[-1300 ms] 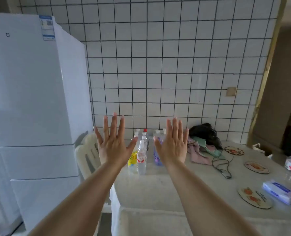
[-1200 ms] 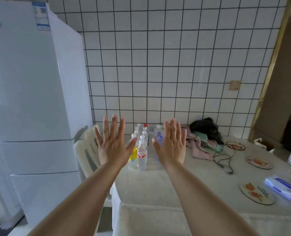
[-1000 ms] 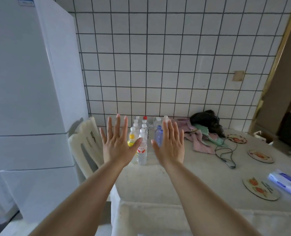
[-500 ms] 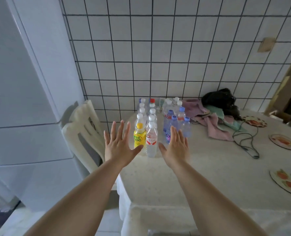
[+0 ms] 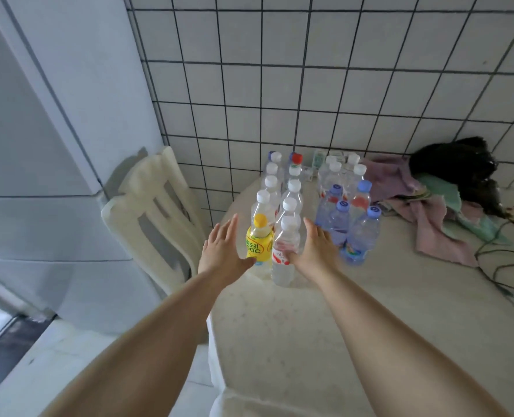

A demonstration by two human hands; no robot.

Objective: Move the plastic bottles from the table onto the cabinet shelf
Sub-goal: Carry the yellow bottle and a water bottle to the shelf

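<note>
Several plastic bottles stand in rows at the far left corner of the table (image 5: 310, 326), against the tiled wall. The front pair is a yellow-labelled bottle (image 5: 259, 243) with a yellow cap and a clear bottle (image 5: 284, 251) with a red label and white cap. My left hand (image 5: 221, 251) is open, fingers straight, at the left side of the yellow bottle, thumb near its label. My right hand (image 5: 314, 251) is open at the right side of the clear bottle, thumb against it. Blue-capped bottles (image 5: 359, 236) stand just right of my right hand.
A white fridge (image 5: 39, 145) fills the left side, with a white plastic chair (image 5: 156, 212) between it and the table. Pink and green cloths (image 5: 424, 212), a black bag (image 5: 457, 167) and a dark cable (image 5: 502, 266) lie on the table's right part.
The view has closed in on the table and tipped downward. Both hands have lowered and reached forward, from raised in front of the bottles to either side of the front pair.
</note>
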